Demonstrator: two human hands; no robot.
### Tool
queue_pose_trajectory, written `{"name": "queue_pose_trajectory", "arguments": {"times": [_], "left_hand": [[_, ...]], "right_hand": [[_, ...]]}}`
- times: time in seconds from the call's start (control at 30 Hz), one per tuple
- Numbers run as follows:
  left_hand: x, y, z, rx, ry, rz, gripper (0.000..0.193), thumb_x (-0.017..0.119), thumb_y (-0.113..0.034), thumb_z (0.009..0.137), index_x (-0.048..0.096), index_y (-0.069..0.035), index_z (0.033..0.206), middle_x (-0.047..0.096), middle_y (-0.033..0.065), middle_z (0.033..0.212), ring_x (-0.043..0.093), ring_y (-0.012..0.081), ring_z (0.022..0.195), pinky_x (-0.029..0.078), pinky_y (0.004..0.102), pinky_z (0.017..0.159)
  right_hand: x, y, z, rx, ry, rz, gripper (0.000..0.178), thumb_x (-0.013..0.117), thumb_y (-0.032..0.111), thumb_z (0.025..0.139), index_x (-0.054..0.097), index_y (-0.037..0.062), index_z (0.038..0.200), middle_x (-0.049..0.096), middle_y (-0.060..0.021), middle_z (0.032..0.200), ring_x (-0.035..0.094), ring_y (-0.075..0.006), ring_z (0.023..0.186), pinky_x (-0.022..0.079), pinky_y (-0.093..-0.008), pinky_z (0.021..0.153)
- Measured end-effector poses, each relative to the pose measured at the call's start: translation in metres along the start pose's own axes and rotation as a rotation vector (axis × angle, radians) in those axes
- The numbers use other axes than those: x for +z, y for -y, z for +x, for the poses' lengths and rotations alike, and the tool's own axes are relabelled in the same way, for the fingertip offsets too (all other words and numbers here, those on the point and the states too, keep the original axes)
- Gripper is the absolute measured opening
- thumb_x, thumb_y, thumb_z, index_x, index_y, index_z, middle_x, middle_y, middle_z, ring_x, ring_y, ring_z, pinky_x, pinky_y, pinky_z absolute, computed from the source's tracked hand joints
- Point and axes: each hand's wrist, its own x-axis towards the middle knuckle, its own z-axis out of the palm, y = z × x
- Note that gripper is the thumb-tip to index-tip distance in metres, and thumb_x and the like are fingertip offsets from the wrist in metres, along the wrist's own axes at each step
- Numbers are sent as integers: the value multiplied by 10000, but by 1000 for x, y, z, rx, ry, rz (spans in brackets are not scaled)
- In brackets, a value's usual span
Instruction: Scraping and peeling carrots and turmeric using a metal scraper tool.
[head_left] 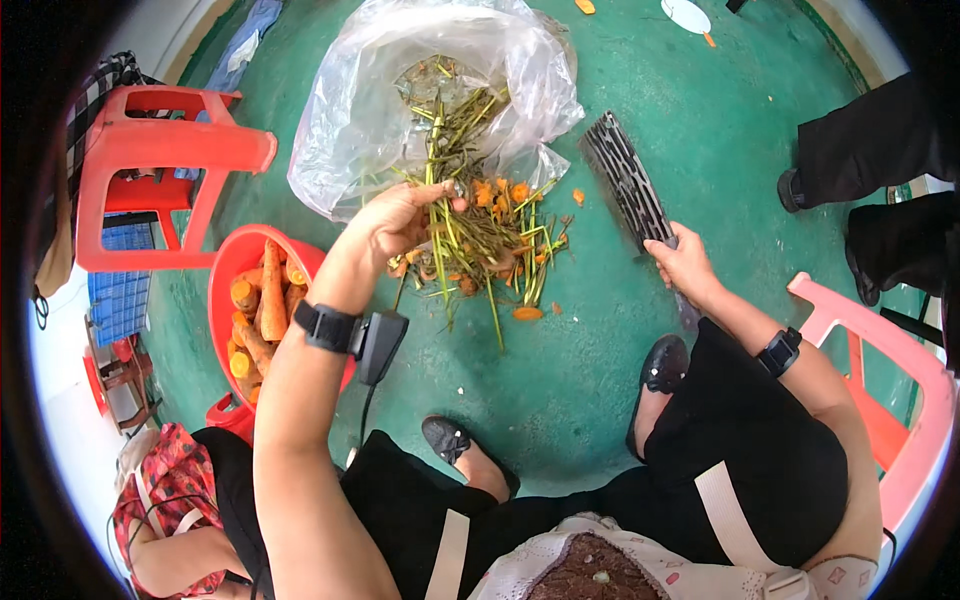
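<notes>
My left hand (405, 220) is closed on a bunch of green carrot stems (440, 240), over a heap of cut carrot tops (510, 235) and orange carrot bits. That heap lies at the mouth of a clear plastic bag (345, 120), which has more stems inside. Out to the right, my right hand (685, 262) grips a wide, dark cleaver-like knife (628, 175). Its blade has a pale mottled pattern and points away from me; the blade edge is slightly blurred. Beside my left forearm stands a red bucket (232, 275) of trimmed carrots (272, 295).
At the far left is a red plastic stool (180, 150), with a blue crate (120, 290) behind it. A pink stool (890, 360) stands at right, near another person's dark-trousered legs (870, 150). A person in red patterned clothing (180, 480) sits at lower left. Green floor (700, 130) lies underneath.
</notes>
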Motion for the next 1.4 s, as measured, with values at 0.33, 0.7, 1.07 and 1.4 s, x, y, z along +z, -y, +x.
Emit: {"name": "queue_pose_trajectory", "arguments": {"times": [0.33, 0.7, 1.07, 1.4], "left_hand": [[-29, 31, 20, 129, -288, 453, 129, 580, -72, 798, 566, 7, 898, 615, 82, 746, 589, 154, 565, 489, 280, 468], [-54, 41, 26, 189, -385, 242, 151, 596, -85, 792, 537, -4, 905, 595, 74, 729, 564, 159, 550, 470, 309, 442], [-45, 37, 17, 180, -330, 180, 217, 670, -160, 759, 573, -6, 877, 607, 57, 731, 553, 130, 537, 465, 276, 446], [-47, 55, 12, 204, -170, 448, 263, 684, -248, 753, 589, -30, 866, 587, 13, 683, 527, 99, 581, 434, 242, 532]], "right_hand": [[15, 7, -9, -39, 57, -52, 167, 586, 175, 790, 485, 41, 799, 448, -5, 530, 422, -96, 396, 344, -264, 355], [23, 15, -19, -196, 49, -215, 196, 595, 193, 784, 555, 15, 857, 508, -5, 566, 425, -62, 454, 342, -259, 418], [20, 6, -17, -133, 62, -81, 162, 596, 167, 793, 550, 25, 856, 474, 23, 533, 397, -51, 414, 304, -247, 378], [25, 6, -13, -182, 74, -114, 184, 600, 196, 785, 538, 33, 844, 466, 17, 519, 401, -67, 388, 314, -256, 360]]}}
